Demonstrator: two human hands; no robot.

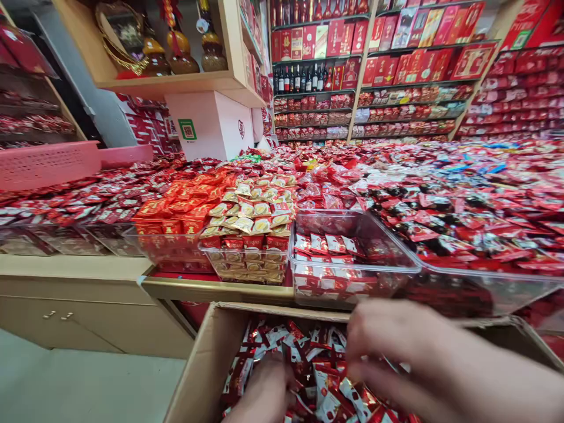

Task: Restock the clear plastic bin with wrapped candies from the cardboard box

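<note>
Down inside the cardboard box point(191, 376), the red-and-white packets point(328, 385) lie loosely heaped; my left hand point(267, 389) reaches among them, grip hidden, while my right hand point(396, 343) curls above, blurred, its hold impossible to tell. Careful: slick wrappers could slip, and grabbing too many could spill some.

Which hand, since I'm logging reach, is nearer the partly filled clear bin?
Right hand: by the carton's far rim, near the bin; the left hand is lower, among packets, farther off.
</note>
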